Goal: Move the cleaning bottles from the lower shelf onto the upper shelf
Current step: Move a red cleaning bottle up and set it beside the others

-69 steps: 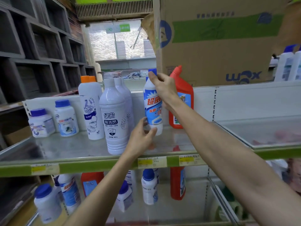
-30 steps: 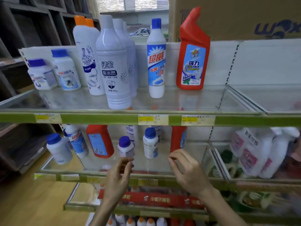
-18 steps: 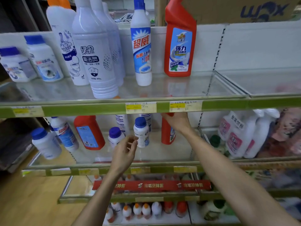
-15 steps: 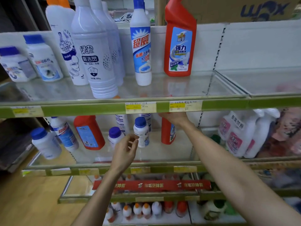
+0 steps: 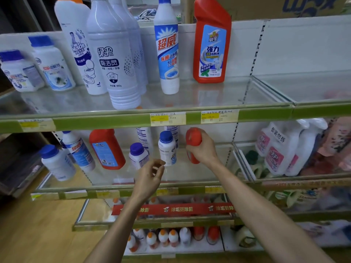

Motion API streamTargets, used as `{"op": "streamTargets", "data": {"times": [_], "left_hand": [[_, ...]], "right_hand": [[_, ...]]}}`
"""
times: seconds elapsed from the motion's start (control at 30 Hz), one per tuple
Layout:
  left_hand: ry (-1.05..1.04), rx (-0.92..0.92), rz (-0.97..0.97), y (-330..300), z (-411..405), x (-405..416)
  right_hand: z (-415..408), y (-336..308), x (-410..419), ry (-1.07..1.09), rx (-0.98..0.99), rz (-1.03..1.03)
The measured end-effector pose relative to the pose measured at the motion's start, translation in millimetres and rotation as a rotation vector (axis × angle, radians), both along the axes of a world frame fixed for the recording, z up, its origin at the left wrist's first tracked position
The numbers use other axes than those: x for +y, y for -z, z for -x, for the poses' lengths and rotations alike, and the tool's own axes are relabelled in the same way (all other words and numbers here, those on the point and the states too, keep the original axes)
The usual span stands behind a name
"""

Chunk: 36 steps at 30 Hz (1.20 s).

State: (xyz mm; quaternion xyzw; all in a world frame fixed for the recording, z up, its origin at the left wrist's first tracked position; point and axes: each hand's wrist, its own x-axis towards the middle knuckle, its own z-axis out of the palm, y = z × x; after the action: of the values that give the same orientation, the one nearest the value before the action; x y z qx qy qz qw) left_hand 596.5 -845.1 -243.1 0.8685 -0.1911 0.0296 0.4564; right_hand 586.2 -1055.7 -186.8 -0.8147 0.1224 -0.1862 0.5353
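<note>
Two bare hands reach into the lower shelf (image 5: 62, 184). Right hand (image 5: 204, 149) is wrapped around a red bottle (image 5: 192, 138) on that shelf, fingers closed over its upper body, bottle tilted with its top leaning left, its base low near the glass; cannot tell if it is lifted off. Left hand (image 5: 150, 177) hovers in front of a small white bottle (image 5: 167, 149) with a blue cap, fingers loosely curled, thumb and fingertips near each other but holding nothing, not touching the bottle. Just left of that bottle sits a shorter purple-capped jar (image 5: 137, 155). Further left on the lower shelf: a second red bottle (image 5: 106, 149) tilted, a blue-label bottle (image 5: 78, 150) leaning, and a blue-capped jar (image 5: 57, 162) at the far left. Two more white bottles stand behind at the back, tops hidden by the shelf edge. Upper shelf (image 5: 266, 115) holds a tall red bottle (image 5: 210, 42), a slim blue-white bottle (image 5: 167, 46) beside it, pale lavender bottles (image 5: 115, 59), a white Mr Muscle bottle (image 5: 79, 50), and two squat blue-capped jars (image 5: 51, 63) on the left. Yellow price tags (image 5: 168, 118) sit on the green shelf edge. Right of the divider on the lower level are refill packs (image 5: 277, 149). A bottom shelf shows a red banner (image 5: 174, 208) and small orange-capped bottles.
</note>
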Motion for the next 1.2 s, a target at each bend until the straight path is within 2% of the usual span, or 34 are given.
{"op": "streamTargets", "data": {"times": [0.1,0.23,0.4,0.47,0.6,0.8,1.0,1.1,1.2], "left_hand": [[0.01,0.022,0.03,0.3,4.0,-2.4],[0.039,-0.021,0.025,-1.2,8.0,-3.6],[0.215,0.05,0.013,-13.2,15.7,-8.3],[0.289,0.066,0.061,-23.8,22.2,-9.7],[0.405,0.235,0.361,-46.9,33.0,-7.9],[0.433,0.301,0.47,-74.1,40.5,-6.9],[0.323,0.259,0.628,-90.1,47.5,-15.9],[0.22,0.192,0.683,-98.6,56.9,-21.0],[0.053,0.015,0.626,-111.2,64.2,-30.5]], "right_hand": [[16.0,8.9,5.6,-0.03,-0.079,0.045],[45.3,9.3,12.3,-0.13,-0.068,0.128],[78.0,-37.0,28.4,-0.215,-0.213,0.158],[87.9,-65.8,31.4,-0.245,-0.242,0.06],[96.3,-121.9,21.0,-0.424,-0.278,-0.201],[84.1,-177.5,10.3,-0.575,-0.282,-0.442],[70.6,-197.1,12.6,-0.461,-0.319,-0.497],[61.1,-192.8,22.5,-0.163,-0.388,-0.46],[58.5,-185.4,39.3,0.087,-0.456,-0.464]]}}
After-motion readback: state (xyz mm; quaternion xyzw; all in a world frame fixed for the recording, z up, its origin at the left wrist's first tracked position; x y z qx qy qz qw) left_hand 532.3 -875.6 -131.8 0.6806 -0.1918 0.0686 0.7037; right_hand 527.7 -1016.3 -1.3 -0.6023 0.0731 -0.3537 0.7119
